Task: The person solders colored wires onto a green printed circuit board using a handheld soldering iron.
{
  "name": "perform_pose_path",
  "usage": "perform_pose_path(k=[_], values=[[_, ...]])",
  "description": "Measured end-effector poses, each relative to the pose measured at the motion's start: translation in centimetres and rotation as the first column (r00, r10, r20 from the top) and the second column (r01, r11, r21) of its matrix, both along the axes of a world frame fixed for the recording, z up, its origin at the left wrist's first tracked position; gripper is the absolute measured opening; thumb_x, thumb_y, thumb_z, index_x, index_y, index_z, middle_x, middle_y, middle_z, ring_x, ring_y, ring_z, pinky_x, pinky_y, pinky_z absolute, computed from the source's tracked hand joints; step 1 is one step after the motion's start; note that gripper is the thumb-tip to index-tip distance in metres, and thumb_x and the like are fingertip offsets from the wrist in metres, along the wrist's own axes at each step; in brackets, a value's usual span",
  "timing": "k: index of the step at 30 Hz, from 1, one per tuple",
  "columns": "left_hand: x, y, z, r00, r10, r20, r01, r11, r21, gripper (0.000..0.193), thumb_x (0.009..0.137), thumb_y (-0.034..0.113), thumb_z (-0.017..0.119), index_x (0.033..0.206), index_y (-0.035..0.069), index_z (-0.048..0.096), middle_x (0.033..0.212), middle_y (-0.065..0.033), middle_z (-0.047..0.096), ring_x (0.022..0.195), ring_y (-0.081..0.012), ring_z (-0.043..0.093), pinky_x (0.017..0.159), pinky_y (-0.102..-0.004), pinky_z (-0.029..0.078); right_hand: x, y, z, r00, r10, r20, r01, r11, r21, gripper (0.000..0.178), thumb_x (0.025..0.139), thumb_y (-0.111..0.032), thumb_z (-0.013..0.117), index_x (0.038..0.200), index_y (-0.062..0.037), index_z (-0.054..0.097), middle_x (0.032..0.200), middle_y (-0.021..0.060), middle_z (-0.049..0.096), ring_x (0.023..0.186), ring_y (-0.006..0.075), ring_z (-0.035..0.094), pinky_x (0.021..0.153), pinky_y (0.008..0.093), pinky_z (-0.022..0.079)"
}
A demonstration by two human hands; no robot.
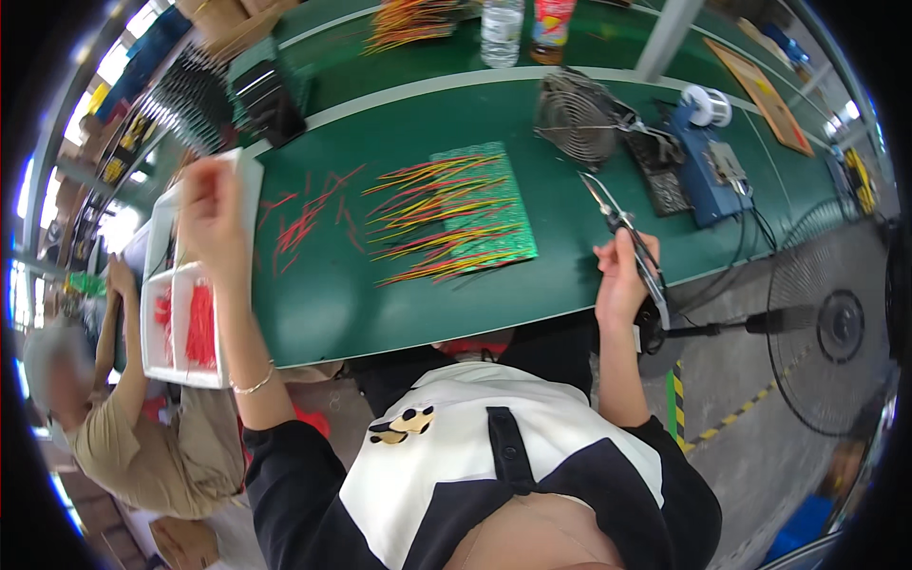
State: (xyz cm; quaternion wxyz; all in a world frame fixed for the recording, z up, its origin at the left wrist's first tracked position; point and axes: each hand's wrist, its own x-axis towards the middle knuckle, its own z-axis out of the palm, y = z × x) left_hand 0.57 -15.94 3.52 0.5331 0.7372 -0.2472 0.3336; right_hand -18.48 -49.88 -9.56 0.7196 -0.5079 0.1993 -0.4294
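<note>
My left hand (211,214) is raised over the white divided tray (242,285) at the left; its fingers are smeared by motion, so I cannot tell whether they hold anything. Bundles of thin red wires (200,323) fill the tray's near compartments. Over at the right, my right hand (622,280) is closed round a soldering iron (649,271), its slim metal front pointing away from me to the left. Between the hands lies a green circuit board (518,228) with rows of red and yellow wires (418,214) sticking out past its left side.
Loose red wire pieces (302,223) lie beside the tray. Behind the iron stand a small fan (577,119) and a blue soldering station (703,171) with a solder spool (708,106). Two bottles (502,33) are at the back. A floor fan (841,318) stands right; a co-worker (142,437) sits left.
</note>
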Motion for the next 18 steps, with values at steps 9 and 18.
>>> perform_pose_path(k=[9,18], values=[[6.2,-16.9,-11.9,0.946,-0.181,-0.268,0.288,0.850,0.441,0.016,0.081,0.017,0.060,0.087,0.004,0.054,0.075,-0.0154,0.064,0.072,-0.0357,0.063,0.065,-0.0428,0.050,0.3,-1.5,0.9,0.997,0.071,-0.021,-0.073,0.993,-0.088,0.014,0.089,-0.010,0.060,0.090,-0.0030,0.047,0.066,0.0051,0.055,0.053,0.0081,0.047,0.063,0.0259,0.050],[0.0,-16.2,-11.7,0.956,-0.141,-0.257,0.269,0.767,0.582,0.012,0.080,0.018,0.061,0.085,0.009,0.055,0.071,-0.0092,0.065,0.063,-0.0298,0.063,0.057,-0.0394,0.049,0.2,-2.1,0.3,0.999,0.035,-0.032,-0.035,0.999,0.003,0.014,0.089,-0.012,0.061,0.090,-0.0052,0.048,0.066,0.0031,0.055,0.053,0.0065,0.046,0.064,0.0267,0.050]])
